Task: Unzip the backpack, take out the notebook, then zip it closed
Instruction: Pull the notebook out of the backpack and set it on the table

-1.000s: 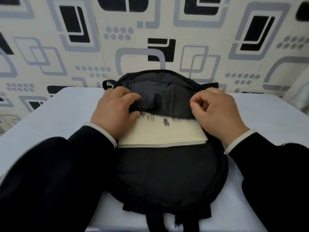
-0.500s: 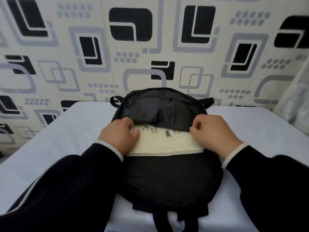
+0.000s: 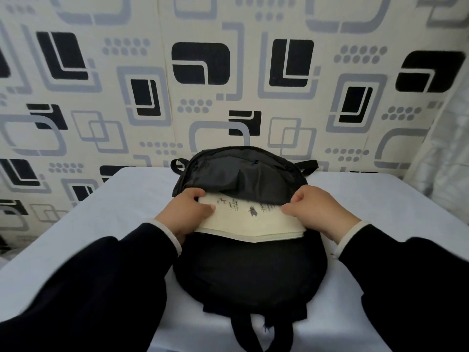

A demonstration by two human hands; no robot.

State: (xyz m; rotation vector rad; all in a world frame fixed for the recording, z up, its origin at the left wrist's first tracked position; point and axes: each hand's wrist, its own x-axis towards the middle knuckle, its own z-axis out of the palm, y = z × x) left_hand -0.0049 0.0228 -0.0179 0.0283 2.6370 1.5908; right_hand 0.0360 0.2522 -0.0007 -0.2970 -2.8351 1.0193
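Since a second ago: sliding a little further out of the opening, both hands coming back with it. Left hand [image 3: 189,212] gripping the notebook [image 3: 250,222] by its left edge, thumb on the cover; right hand [image 3: 316,212] pinching the right edge (fingertips partly hidden). Lying half out of the black backpack [image 3: 250,270], far edge under the flap. Advising: pulling level and evenly on both sides, keeping the flap clear, setting down on the table [image 3: 114,212].

no readable text, notebook [image 3: 250,221] cover bears only small drawn trees and figures
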